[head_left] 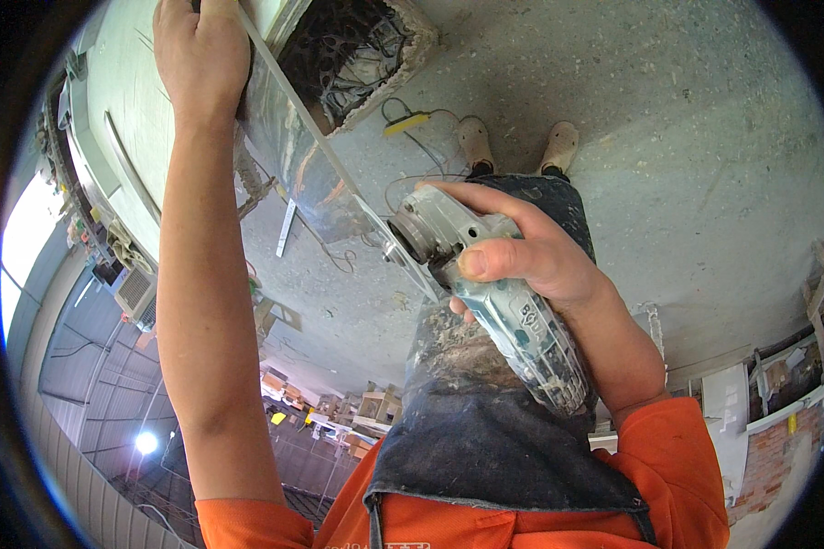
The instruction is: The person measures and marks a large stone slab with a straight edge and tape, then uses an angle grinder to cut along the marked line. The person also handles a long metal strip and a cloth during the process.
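An angle grinder [522, 320], grey-green and dusty, is gripped in my right hand [531, 247], thumb on top near its head. Its head faces the edge of a thin glossy slab [311, 174] with a marble-like, reflective surface, which slants from the upper left down to the middle. The disc side is mostly hidden, so contact with the slab cannot be made out. At the slab's far end my left hand [201, 59] is closed on it, with the fingertips running past the top of the picture.
A dark square opening [348, 59] with tangled material lies beyond the slab. On the grey floor are a yellow object [406, 123] with cords and a white strip [287, 227]. My shoes [474, 142] stand nearby. Boxes [375, 407] and clutter are off to the left.
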A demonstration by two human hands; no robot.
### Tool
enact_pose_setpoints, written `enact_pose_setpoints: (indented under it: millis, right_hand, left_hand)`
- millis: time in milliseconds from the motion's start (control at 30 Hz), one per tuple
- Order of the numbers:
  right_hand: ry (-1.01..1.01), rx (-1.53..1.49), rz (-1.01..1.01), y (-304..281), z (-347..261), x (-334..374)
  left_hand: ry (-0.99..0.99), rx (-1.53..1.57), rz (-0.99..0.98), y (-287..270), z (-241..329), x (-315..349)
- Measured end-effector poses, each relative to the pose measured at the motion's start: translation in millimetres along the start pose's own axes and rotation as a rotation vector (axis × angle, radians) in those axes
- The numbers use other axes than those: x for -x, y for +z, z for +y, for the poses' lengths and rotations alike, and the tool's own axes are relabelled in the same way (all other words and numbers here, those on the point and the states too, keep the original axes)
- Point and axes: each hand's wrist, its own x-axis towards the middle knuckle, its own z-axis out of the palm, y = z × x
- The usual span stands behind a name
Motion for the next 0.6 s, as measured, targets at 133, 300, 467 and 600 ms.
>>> enact_pose_setpoints:
  millis: [133, 300, 467, 600]
  right_hand:
    - [-0.017, 0.007, -0.018, -0.8, 1.9, -1.6]
    - [-0.023, -0.006, -0.017, -2.5, 3.4, -1.2]
    - [-0.024, -0.002, -0.026, -4.4, 4.5, -2.7]
    - [-0.021, 0.009, -0.017, -5.5, 6.1, -1.9]
  left_hand:
    - [0.001, 0.018, -0.003, -0.4, 1.7, 0.6]
    - [-0.010, 0.024, -0.006, -0.4, 4.1, 1.2]
    - [-0.028, 0.066, 0.011, 2.0, 5.3, 1.2]
    - [-0.026, 0.038, -0.007, 0.8, 4.1, 1.5]
